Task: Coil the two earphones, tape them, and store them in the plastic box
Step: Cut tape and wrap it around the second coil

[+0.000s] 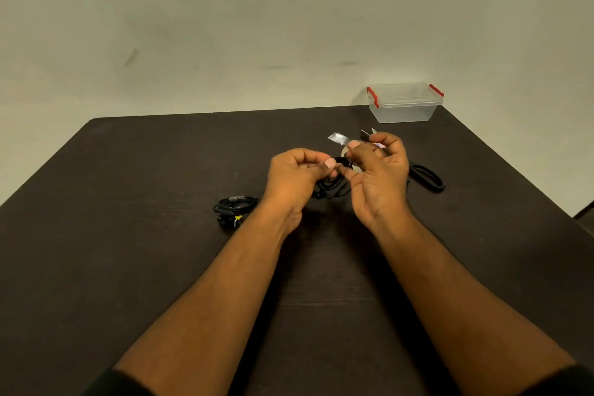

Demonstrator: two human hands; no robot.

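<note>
My left hand (294, 175) pinches a coil of black earphone cable (332, 185) held just above the dark table (144, 170). Facing it, my right hand (376, 170) pinches a short strip of clear tape (337, 138) that sticks up beside the coil. A second black earphone coil (234, 207), with a strip of tape round it and a yellow mark, lies on the table left of my left wrist. The clear plastic box (405, 103) with red clips stands at the far right corner, its lid on.
Black-handled scissors (424, 178) lie on the table behind my right hand, their blades pointing toward the box. A tape roll is mostly hidden behind my fingers. The table's far edge meets a plain wall.
</note>
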